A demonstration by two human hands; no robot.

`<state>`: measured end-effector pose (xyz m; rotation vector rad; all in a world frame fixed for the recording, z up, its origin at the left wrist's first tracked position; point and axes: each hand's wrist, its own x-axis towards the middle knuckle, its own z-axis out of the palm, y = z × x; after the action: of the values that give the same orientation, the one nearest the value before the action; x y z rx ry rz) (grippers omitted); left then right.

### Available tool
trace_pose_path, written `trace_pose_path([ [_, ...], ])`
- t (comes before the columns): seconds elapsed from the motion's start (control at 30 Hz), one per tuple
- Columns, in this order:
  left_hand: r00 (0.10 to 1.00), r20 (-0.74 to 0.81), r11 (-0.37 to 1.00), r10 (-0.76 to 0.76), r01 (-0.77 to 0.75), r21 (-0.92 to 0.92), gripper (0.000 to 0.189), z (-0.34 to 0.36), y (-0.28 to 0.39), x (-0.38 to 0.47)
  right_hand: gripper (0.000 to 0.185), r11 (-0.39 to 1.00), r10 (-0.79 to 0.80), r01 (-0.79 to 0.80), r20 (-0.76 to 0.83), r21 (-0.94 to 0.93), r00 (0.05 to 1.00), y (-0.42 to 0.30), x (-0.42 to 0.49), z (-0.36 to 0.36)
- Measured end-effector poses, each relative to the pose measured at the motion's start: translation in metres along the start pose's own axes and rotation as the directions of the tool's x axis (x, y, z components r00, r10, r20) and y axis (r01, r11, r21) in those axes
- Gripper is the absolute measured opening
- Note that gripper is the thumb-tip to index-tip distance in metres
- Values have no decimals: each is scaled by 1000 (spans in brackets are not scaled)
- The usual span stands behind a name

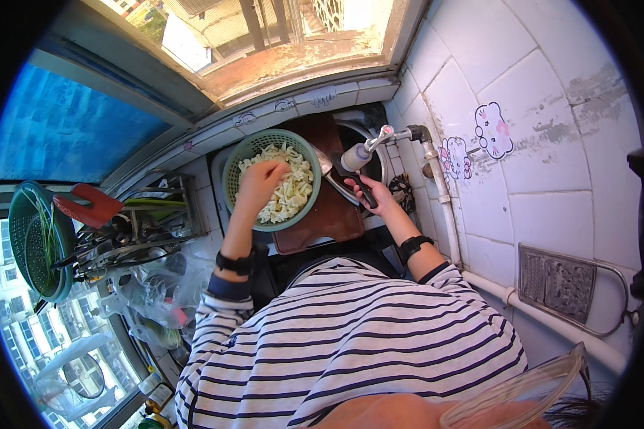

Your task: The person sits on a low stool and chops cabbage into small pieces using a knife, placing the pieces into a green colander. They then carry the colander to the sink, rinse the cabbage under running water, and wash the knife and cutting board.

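My left hand (262, 181) is over a green plastic colander (231, 185), its fingers curled close above pale chopped vegetable pieces (292, 198), which look like cauliflower. Whether a piece is between those fingers cannot be made out. My right hand (374, 194) grips the black handle (366, 192) of a kitchen knife below the tap. The knife's blade is partly hidden by the tap and hard to make out. Beneath the colander and knife lies a brown cutting board (322, 228), set across the sink area.
A metal tap (357, 157) juts from the right wall beside a round metal basin (383, 163). At left stand a crowded dish rack (155, 230) and a green strainer (19, 252). A metal grater (555, 284) hangs at right. The window frame (311, 69) borders the far side.
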<state>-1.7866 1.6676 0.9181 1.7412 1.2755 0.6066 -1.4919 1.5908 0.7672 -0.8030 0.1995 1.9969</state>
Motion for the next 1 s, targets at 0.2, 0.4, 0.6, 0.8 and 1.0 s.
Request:
trace_pose_path([
  [0.2, 965, -146, 971, -218, 200, -133, 25, -28, -60, -71, 32, 958, -153, 156, 34, -241, 988, 7, -11, 4],
  [0.4, 929, -200, 937, -310, 264, -230, 23, -36, -85, -112, 37, -28, -568, 378, 326, -925, 756, 35, -7, 19],
  [0.6, 940, -188, 939, -286, 236, -252, 22, -41, -96, -127, 36, -547, -603, 141, 505, -825, 618, 48, 1, 40],
  [0.8, 947, -161, 944, -278, 238, -230, 22, -39, -101, -142, 37, -480, -631, 97, 420, -872, 652, 58, -31, 27],
  [1.0, 947, -88, 922, -309, 276, -270, 20, -39, -88, -143, 36, -504, -654, 89, 448, -859, 609, 51, -34, 37],
])
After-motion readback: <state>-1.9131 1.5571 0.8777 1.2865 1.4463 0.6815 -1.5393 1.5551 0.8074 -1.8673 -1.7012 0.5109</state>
